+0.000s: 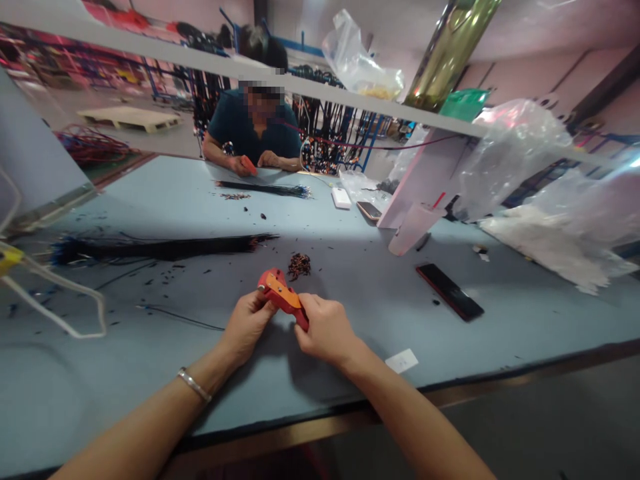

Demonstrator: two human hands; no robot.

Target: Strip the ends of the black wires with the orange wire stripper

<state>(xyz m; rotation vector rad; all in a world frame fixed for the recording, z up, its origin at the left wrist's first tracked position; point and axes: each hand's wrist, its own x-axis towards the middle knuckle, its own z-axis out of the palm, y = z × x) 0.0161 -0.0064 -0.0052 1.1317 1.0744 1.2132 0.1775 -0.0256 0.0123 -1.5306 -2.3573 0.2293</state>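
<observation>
My right hand is wrapped round the handles of a red and orange wire stripper, which is held tilted above the table. At the tool's head my left hand is closed in a pinch. A thin black wire runs from the left into that hand; its end at the stripper's jaws is hidden by the fingers. Just beyond the tool lies a small heap of dark and copper-coloured scraps. To the left stretches a long bundle of black wires.
Across the blue-grey table, a co-worker holds an orange tool by another wire bundle. A dark phone, a white label and a cup with a red straw are to the right. A shelf beam crosses above.
</observation>
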